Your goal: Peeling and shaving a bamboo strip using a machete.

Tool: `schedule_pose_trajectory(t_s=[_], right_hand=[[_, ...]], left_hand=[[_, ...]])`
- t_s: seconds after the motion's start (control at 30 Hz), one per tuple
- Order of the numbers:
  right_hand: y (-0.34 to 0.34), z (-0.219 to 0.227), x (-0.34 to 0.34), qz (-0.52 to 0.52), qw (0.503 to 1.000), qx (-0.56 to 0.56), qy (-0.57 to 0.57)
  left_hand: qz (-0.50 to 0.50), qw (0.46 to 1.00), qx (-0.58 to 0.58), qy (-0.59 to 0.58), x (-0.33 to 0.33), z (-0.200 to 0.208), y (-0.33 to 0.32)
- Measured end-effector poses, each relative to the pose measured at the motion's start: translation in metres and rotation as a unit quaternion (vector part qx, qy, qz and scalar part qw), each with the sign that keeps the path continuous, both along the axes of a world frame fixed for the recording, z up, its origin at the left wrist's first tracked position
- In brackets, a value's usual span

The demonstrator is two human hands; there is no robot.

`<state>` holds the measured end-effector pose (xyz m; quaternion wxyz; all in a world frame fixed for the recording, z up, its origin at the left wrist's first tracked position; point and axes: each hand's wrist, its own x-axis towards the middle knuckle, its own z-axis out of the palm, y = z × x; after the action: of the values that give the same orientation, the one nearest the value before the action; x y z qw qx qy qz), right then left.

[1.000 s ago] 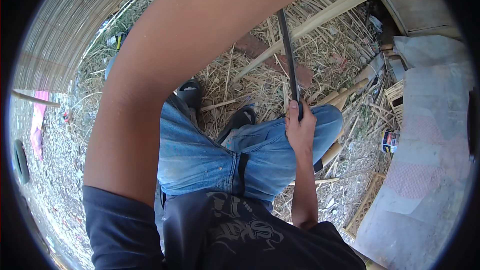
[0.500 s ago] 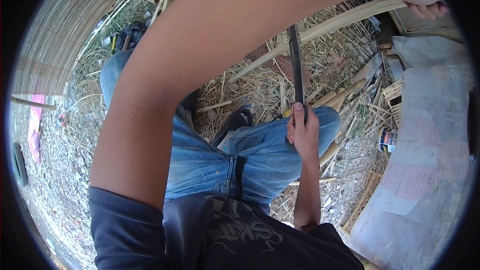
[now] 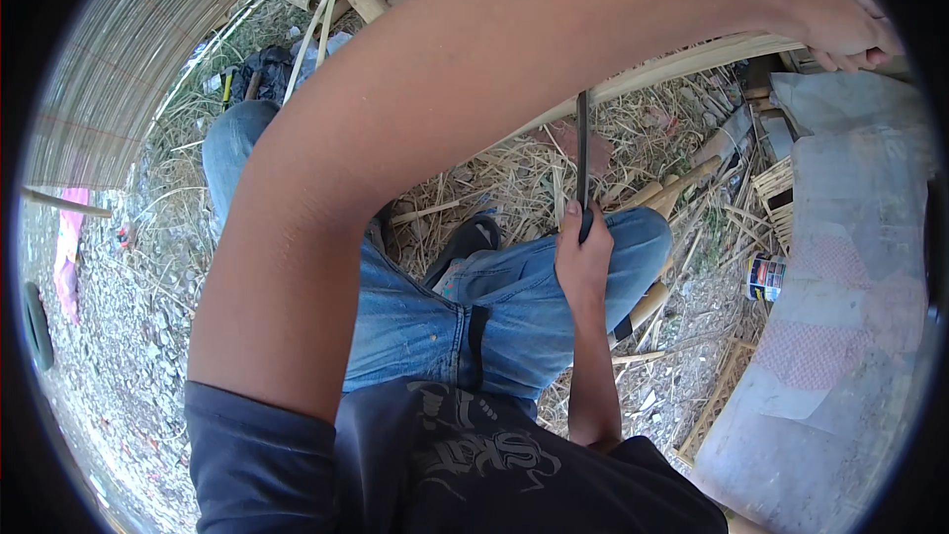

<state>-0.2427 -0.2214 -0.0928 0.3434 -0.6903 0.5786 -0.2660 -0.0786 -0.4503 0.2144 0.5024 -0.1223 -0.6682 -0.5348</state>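
Observation:
My left arm reaches across the top of the view to the far right. There my left hand is closed around the end of a long pale bamboo strip. The strip slants back down to the left and passes partly behind my forearm. In front of my right knee, my right hand grips the dark handle of a long knife. Its narrow dark blade points away from me, up to the strip. My forearm hides the blade's tip, so I cannot tell whether it is cutting into the strip.
Bamboo shavings litter the ground between my legs. A translucent plastic sheet spreads along the right, with a printed can beside it. A slatted bamboo screen stands at the left; bamboo pieces lie at the far side.
My left arm and hand have come nearer and slightly right, bringing the strip along. My right hand has shifted a little left, and the knife blade now stands straighter in view.

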Motion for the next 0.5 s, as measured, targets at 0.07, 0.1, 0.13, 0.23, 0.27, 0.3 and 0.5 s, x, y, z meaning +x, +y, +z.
schedule_pose_trajectory(t_s=[0.07, 0.1, 0.13, 0.23, 0.27, 0.3, 0.5], right_hand=[[0.002, 0.006, 0.001, -0.02, 0.989, 0.111, -0.095], [0.004, 0.015, 0.004, -0.021, 0.989, 0.114, -0.094], [0.003, 0.027, 0.011, -0.004, 0.976, 0.161, -0.143], [0.0, 0.041, 0.015, 0.026, 0.941, 0.254, -0.221], [-0.002, 0.044, 0.013, 0.042, 0.92, 0.302, -0.246], [-0.005, 0.047, 0.009, 0.044, 0.921, 0.299, -0.246], [0.006, 0.052, 0.02, 0.052, 0.841, 0.394, -0.366]], left_hand=[[0.042, 0.999, 0.003, 0.007, 0.002, -0.011, 0.034], [0.068, 0.998, 0.011, 0.01, 0.009, -0.016, 0.047], [0.104, 0.994, 0.026, 0.017, 0.009, -0.019, 0.062], [0.107, 0.992, 0.066, 0.007, 0.029, -0.021, 0.074], [0.108, 0.992, 0.063, 0.006, 0.029, -0.019, 0.071], [0.113, 0.992, 0.062, 0.008, 0.03, -0.018, 0.066], [0.12, 0.99, 0.068, 0.013, 0.014, -0.024, 0.075]])
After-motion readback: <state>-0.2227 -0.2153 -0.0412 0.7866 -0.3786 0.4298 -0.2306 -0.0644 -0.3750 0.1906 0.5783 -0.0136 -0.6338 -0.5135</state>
